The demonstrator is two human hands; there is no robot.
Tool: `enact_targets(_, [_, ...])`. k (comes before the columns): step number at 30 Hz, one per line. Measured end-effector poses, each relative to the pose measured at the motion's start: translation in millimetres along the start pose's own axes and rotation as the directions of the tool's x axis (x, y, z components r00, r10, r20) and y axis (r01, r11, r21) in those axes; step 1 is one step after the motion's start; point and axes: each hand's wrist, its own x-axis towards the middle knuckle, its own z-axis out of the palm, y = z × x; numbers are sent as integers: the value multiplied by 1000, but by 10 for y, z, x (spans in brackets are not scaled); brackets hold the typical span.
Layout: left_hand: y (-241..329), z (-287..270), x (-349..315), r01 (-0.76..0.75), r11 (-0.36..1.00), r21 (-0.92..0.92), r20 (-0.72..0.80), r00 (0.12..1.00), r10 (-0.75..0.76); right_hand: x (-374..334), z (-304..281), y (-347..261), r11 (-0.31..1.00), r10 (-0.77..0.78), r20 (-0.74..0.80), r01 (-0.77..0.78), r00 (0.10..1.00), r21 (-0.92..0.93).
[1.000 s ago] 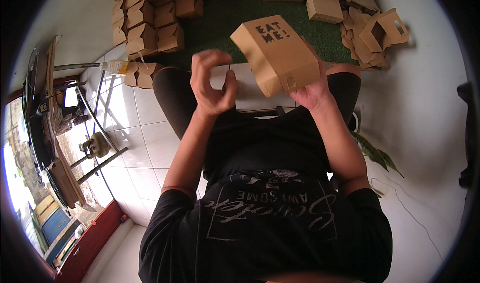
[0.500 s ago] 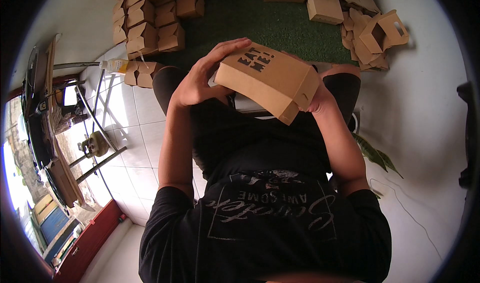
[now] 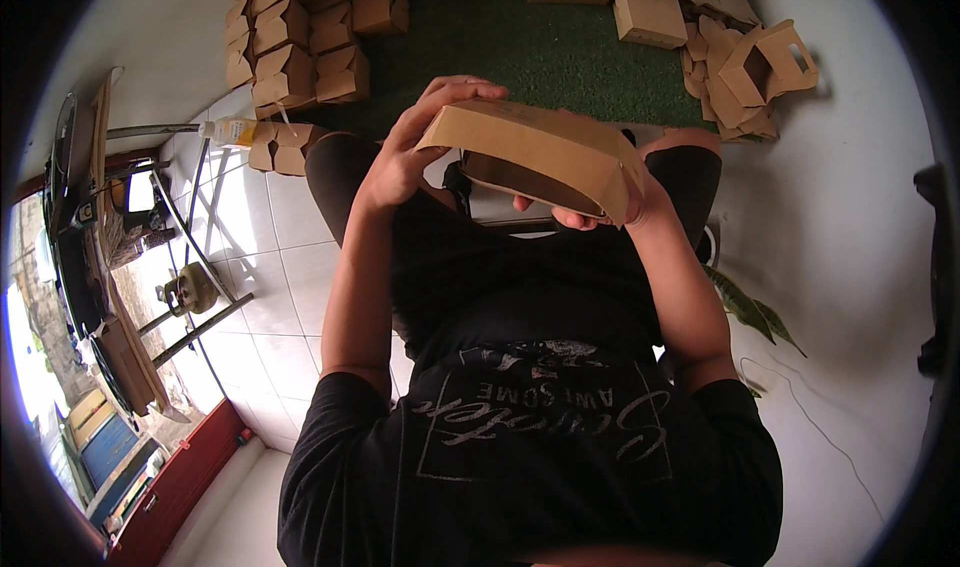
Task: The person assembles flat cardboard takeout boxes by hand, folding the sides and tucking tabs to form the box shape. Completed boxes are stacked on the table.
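Note:
A brown cardboard box (image 3: 545, 137) is held up over my lap, tilted so that its near side shows, with a curved gap along that side. My left hand (image 3: 408, 145) grips its left end, fingers on the top edge. On the right, my right hand (image 3: 640, 199) wraps round the other end, and some of its fingertips show beneath the lower edge. The box's far side and the rest of the right fingers are hidden.
Folded brown boxes (image 3: 285, 29) stand stacked on the green mat (image 3: 480, 52) at the far left. More boxes (image 3: 650, 12) and flattened cardboard (image 3: 725, 97) lie at the far right. A bottle (image 3: 228, 131) is beside a metal frame (image 3: 205, 182) on my left.
The box has tipped, turning its printed top out of sight and bringing the near side and its gap into view. Fingertips of my right hand now show under it.

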Motion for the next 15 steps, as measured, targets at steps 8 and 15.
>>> enact_targets(8, [-21, 361, -9, 274, 877, -395, -106, 934, -340, 11, -192, -2, 987, 54, 179, -80, 982, 138])
enact_targets(15, [48, 505, 4, 465, 697, -546, -221, 722, -656, -133, -393, -68, 865, -105, -519, -180, 848, -468])
